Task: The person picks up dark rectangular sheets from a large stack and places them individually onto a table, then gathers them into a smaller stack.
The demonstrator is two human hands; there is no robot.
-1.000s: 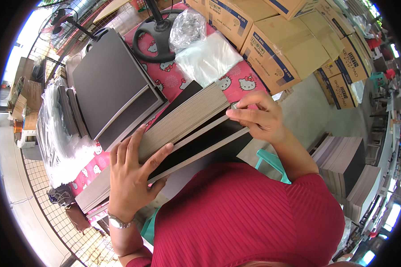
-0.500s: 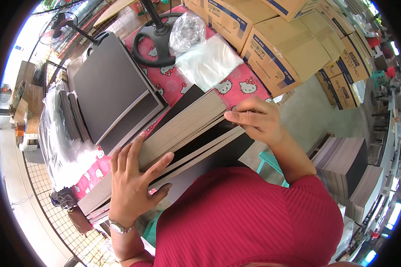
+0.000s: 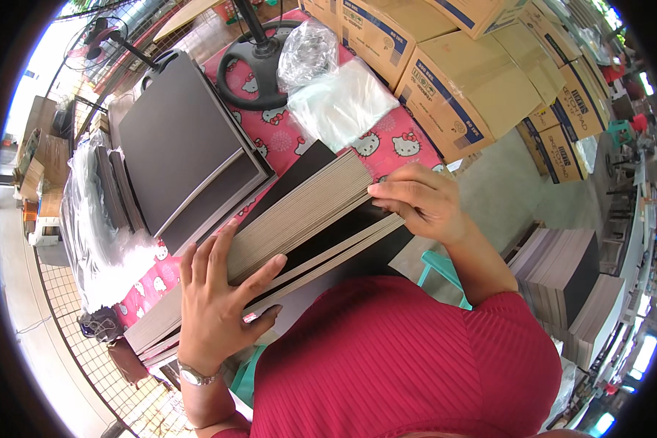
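In front of my body, a thick stack of grey boards (image 3: 299,210) with black faces stands on edge, running from lower left to upper right. A gap splits the stack near me, showing a black board face (image 3: 336,228) in front of a thinner bunch of boards (image 3: 343,252). My left hand (image 3: 219,299) lies across the stack's top edges with its fingers spread. At the upper right corner, my right hand (image 3: 425,201) is closed, thumb and finger pinching a board's edge at the gap. The fingertips partly hide what they grip.
A pink patterned cloth (image 3: 387,142) covers the table. On it are a large black board stack (image 3: 175,139), clear plastic sleeves (image 3: 343,102) and a black stand base (image 3: 226,73). Cardboard boxes (image 3: 482,80) stand beyond. More boards (image 3: 555,270) are piled at right, near a green stool (image 3: 445,274).
The gap between the thick stack and the nearer boards shows slightly more black. My right fingers have drawn together at the corner; my left hand has barely moved.
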